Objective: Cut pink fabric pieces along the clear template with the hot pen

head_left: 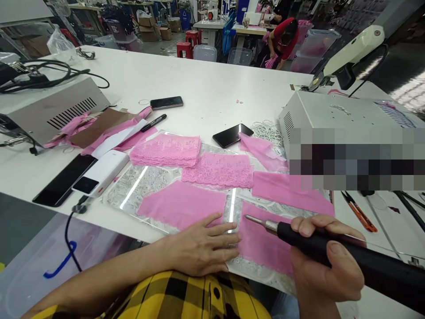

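My left hand [202, 246] lies flat with fingers stretched out on the near edge of a clear glass plate [133, 195], touching a plain pink fabric piece [181, 204]. My right hand [327, 261] is wrapped round a black hot-cutting pen [332, 250], whose metal tip hovers over another pink fabric piece [262, 241]. Two stacks of pink lace [166, 150] [219, 170] lie further back on the plate. A long pink strip [288, 190] rests to the right.
On the white table [206, 88] are two grey machine boxes [49, 110] [332, 115], three phones [166, 103] [232, 135] [63, 179], a white power bank [101, 173], a black marker [153, 122], white elastic loops [267, 130] and orange cutters [360, 212]. A person in red [282, 40] bends over in the background.
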`<action>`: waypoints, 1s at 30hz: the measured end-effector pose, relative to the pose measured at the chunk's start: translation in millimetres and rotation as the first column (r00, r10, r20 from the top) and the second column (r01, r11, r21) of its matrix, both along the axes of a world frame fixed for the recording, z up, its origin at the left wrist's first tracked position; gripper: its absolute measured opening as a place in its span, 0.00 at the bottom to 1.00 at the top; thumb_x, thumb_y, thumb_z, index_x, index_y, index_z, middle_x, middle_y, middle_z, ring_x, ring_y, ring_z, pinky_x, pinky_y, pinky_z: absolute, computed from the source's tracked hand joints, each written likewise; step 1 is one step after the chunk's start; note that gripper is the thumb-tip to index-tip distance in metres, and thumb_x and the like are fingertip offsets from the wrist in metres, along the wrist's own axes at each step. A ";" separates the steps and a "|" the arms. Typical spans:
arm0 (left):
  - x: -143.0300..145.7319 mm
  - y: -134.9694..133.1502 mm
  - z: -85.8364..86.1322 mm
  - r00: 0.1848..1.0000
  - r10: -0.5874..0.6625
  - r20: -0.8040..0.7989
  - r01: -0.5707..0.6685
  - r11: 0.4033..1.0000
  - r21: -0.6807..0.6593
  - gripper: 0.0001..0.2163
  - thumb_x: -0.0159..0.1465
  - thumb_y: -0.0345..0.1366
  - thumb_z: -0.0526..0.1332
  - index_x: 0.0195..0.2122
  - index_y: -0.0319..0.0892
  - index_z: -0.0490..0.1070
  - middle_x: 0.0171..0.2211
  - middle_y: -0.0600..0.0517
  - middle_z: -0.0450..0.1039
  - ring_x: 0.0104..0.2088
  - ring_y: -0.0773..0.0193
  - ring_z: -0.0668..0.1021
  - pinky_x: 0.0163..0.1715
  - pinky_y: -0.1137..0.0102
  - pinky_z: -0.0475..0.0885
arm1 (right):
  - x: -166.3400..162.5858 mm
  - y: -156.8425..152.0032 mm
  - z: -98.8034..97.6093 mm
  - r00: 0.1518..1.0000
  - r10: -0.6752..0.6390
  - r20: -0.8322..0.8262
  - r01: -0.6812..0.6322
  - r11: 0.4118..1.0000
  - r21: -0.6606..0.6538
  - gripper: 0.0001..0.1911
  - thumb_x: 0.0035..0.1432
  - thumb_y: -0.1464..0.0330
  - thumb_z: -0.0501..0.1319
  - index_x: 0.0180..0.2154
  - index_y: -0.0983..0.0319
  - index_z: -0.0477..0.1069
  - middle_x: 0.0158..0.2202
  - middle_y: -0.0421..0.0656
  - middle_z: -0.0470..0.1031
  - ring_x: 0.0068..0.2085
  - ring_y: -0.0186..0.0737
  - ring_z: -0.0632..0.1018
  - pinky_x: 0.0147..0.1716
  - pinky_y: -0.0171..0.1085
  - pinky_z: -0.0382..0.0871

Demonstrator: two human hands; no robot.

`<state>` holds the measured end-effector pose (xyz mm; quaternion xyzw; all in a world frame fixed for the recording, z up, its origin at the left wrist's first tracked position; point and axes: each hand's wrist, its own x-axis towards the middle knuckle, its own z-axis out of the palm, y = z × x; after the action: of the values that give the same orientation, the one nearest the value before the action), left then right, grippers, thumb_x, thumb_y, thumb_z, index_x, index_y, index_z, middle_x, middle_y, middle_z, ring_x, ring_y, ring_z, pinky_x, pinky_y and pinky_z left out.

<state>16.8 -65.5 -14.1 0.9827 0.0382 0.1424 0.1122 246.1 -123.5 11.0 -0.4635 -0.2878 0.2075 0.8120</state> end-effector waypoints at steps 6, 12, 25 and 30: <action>-0.2 0.9 0.4 1.000 -0.016 0.020 0.016 1.000 -0.010 0.16 0.72 0.43 0.52 0.54 0.42 0.70 0.60 0.51 0.69 0.65 0.58 0.63 0.69 0.58 0.42 | -1.4 2.7 1.0 0.999 -0.002 0.046 0.001 1.000 0.001 0.07 0.40 0.68 0.58 0.27 0.61 0.66 0.26 0.37 0.69 0.22 0.31 0.68 0.24 0.39 0.68; 0.7 1.3 1.2 1.000 -0.022 0.006 0.023 0.999 -0.026 0.15 0.72 0.43 0.53 0.54 0.42 0.71 0.59 0.50 0.70 0.65 0.59 0.64 0.69 0.58 0.46 | -3.3 4.2 -1.9 0.996 0.028 0.083 -0.029 1.000 0.007 0.06 0.42 0.69 0.59 0.27 0.61 0.66 0.27 0.38 0.69 0.23 0.32 0.69 0.24 0.40 0.69; -2.9 -1.1 0.5 1.000 -0.030 0.008 0.031 0.999 -0.025 0.16 0.71 0.43 0.54 0.55 0.43 0.71 0.59 0.50 0.70 0.64 0.59 0.65 0.69 0.59 0.47 | 1.8 -10.3 4.6 0.992 0.109 0.059 -0.111 0.993 0.036 0.07 0.41 0.68 0.58 0.28 0.61 0.70 0.25 0.38 0.71 0.20 0.32 0.68 0.19 0.37 0.65; -2.3 -1.2 -1.5 0.999 -0.026 0.025 0.026 0.999 -0.021 0.16 0.71 0.44 0.55 0.54 0.42 0.71 0.58 0.48 0.70 0.65 0.59 0.64 0.69 0.58 0.47 | -0.9 -12.4 0.8 0.991 0.126 0.050 -0.128 0.991 0.036 0.07 0.43 0.68 0.59 0.29 0.62 0.70 0.25 0.39 0.71 0.20 0.32 0.68 0.19 0.36 0.65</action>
<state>14.5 -66.7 -15.7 0.9800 0.0255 0.1527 0.1251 245.2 -135.9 11.8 -0.4332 -0.3400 0.2419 0.7989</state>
